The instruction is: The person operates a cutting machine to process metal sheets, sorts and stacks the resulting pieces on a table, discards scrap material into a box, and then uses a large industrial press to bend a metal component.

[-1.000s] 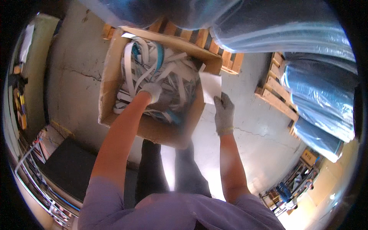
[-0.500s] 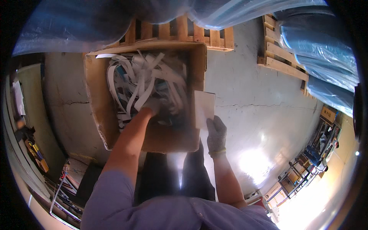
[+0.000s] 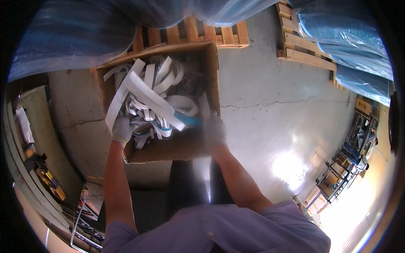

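Left hand (image 3: 122,129) gathers white strips (image 3: 147,95) inside a cardboard box (image 3: 181,152)

From my end of the head camera, I see the tangled strips bunched toward the left half of the box, some looping up and crossing over one another. A blue strip (image 3: 188,119) shows at the right of the bunch. The gloved left hand is at the near left corner, its fingers curled in around the edge of the bunch, and I take it to have hold of some strips there. The right hand (image 3: 215,130), also gloved, is by the right wall and badly blurred; I cannot tell how far open it is. A pale flat piece (image 3: 205,107) stands just beyond it, but whether the hand grips it I cannot say.

I judge the handling to be partway through: a bunch is gathered up, yet the strips remain within or above the box, and I see none set down outside it. Separating the tangle looks undone.
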Demonstrator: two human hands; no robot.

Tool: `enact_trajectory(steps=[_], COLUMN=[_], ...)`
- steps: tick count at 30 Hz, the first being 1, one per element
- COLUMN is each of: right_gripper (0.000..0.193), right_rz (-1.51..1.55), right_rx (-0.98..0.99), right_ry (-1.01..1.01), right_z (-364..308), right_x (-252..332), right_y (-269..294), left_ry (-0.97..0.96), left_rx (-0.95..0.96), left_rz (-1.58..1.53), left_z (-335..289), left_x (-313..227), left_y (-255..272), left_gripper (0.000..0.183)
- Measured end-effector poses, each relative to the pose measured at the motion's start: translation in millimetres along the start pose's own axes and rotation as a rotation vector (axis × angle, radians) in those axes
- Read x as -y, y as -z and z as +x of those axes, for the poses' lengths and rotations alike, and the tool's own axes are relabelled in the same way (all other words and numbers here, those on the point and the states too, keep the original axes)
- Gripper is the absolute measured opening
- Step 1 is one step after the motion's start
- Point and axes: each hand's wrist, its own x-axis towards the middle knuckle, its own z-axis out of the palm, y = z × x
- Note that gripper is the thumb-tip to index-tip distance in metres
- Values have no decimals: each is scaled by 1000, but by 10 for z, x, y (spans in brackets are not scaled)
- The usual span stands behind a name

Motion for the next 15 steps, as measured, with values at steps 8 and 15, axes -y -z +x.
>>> enact_trajectory(steps=[8, 15], right_gripper=[30, 33], right_rz=[351, -376], right_rx=[183, -10], right_ry=[151, 797], right_z=[1243, 1246], right_x=[561, 146], right_y=[-371, 416], left_ry=[-162, -179], left_rx=[-2, -43], left_rz=[45, 51], left_z=[-114, -123], left_x=[-53, -603], left_y=[-102, -153], left_gripper=[39, 31])
